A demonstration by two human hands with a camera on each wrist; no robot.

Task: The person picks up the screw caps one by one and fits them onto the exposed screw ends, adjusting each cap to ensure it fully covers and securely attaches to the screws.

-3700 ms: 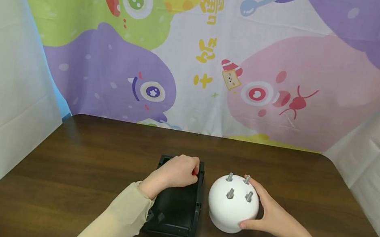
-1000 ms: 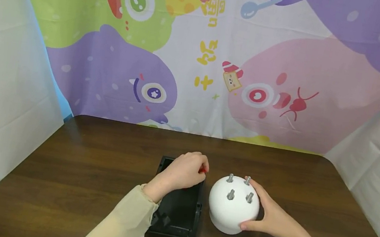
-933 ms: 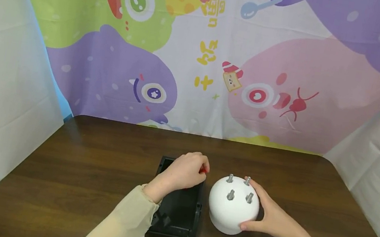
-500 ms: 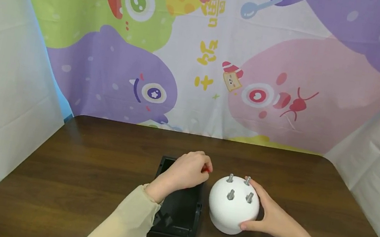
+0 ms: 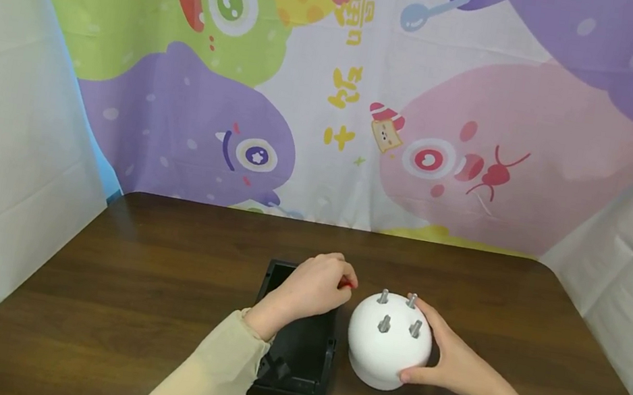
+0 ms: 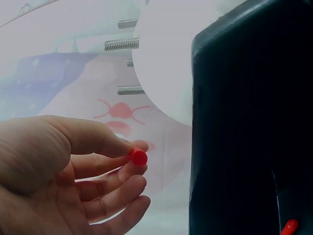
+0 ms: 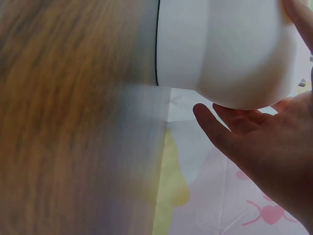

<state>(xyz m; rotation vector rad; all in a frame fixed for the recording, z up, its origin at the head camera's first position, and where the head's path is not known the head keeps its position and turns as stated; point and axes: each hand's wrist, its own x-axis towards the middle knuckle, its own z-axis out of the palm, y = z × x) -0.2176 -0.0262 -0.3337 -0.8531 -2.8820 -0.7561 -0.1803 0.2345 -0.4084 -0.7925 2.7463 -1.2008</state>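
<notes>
A small red piece of shiny material, with a round flat end (image 6: pixel 139 156), is seen clearly only in the left wrist view; from the head only a bit of red shows beyond the knuckles. The left wrist view also shows a second red piece (image 6: pixel 290 227) at the lower edge, against the black, and the right wrist view shows a thin dark line at the base of the white body.

The first red piece sits at the fingertips of the left hand (image 5: pixel 314 286), pinched between thumb and index finger; the other fingers are bent loosely below. This hand is above the far right part of a black rectangular tray (image 5: pixel 326 370), near the smooth white rounded body (image 5: pixel 387 351) but apart from it. The right hand (image 5: pixel 454 361) grips this body from the right side, thumb and index finger spread around it. Four grey threaded metal bolts (image 5: pixel 385 324) stand up from its top.

Tray and body stand side by side on a dark brown wood-grain table (image 5: pixel 157 276). Behind hangs a cloth with cartoon creatures (image 5: pixel 325 178); white sheets (image 5: pixel 16 112) close both sides.
</notes>
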